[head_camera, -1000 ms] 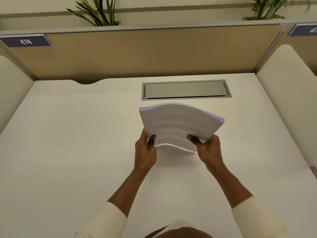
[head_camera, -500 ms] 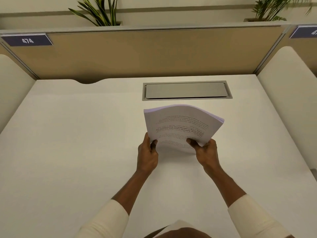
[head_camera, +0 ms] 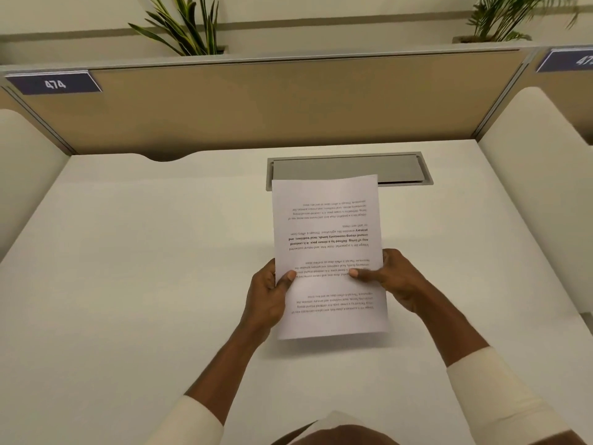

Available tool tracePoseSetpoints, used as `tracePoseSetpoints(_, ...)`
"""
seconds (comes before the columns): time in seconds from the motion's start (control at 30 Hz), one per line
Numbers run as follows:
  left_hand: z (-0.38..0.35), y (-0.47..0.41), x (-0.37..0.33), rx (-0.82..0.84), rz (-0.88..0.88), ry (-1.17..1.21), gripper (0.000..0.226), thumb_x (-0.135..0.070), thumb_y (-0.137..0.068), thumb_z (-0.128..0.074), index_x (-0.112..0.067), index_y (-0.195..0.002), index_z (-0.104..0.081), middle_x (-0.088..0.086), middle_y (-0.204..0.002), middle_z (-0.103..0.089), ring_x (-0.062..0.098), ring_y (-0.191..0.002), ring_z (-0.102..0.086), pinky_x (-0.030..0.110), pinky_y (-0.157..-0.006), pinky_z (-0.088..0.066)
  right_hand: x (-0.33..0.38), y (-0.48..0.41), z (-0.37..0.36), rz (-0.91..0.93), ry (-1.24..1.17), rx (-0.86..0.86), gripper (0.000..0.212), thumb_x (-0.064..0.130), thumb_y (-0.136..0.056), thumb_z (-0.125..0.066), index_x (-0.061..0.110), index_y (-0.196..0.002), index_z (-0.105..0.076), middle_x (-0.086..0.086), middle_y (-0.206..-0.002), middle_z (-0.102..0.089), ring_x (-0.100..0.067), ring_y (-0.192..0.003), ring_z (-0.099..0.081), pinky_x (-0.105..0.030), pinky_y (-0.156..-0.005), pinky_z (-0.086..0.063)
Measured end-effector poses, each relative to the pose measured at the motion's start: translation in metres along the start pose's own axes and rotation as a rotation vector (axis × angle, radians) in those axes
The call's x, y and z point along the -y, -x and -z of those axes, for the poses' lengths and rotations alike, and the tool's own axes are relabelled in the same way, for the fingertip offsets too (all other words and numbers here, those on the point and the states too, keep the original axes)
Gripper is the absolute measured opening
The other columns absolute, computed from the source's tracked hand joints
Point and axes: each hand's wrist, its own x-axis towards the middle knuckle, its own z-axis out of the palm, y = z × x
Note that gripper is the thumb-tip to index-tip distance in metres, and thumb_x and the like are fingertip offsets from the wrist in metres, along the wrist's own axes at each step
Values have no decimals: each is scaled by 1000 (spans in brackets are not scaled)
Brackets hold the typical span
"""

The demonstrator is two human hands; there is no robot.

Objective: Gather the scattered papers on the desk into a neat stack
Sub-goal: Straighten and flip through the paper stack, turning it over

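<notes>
A stack of white printed papers [head_camera: 327, 220] is held above the middle of the white desk [head_camera: 128, 284], long side pointing away from me, text upside down. My left hand [head_camera: 266, 297] grips its left edge with the thumb on top. On the right edge, my right hand [head_camera: 394, 281] holds it the same way, thumb pressed on the top sheet. The edges of the stack look aligned. No loose sheets are visible elsewhere on the desk.
A grey cable hatch [head_camera: 398, 170] is set into the desk just beyond the papers. A tan partition [head_camera: 256, 107] with a "474" label [head_camera: 54, 83] closes the back, with plants [head_camera: 183, 27] behind it. Cream side panels [head_camera: 539, 175] flank the desk.
The stack was bent and tilted up away from me, gripped at its near corners; now it is flattened out facing up, and both hands hold it at the side edges.
</notes>
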Motion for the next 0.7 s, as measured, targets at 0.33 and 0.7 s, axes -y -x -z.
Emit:
tracePoseSetpoints(0.33, 2, 14, 16, -242, 61, 275, 28, -9, -109, -65, -17, -134, -74, 0, -129, -83, 27, -118, -79, 45, -101, -64, -31, 23, -12, -111, -171, -72, 35, 26, -80, -96, 18, -113, -86, -10, -115, -86, -28, -105, -84, -39, -83, -68)
tracePoseSetpoints(0.7, -16, 15, 9, -322, 33, 405, 27, -9, -109, -63, -16, -134, -73, -1, -128, -83, 22, -116, -80, 30, -87, -67, -41, 39, -80, -88, -575, -263, 23, 9, -89, -88, 11, -110, -80, -12, -111, -87, -24, -86, -85, -30, -71, -68)
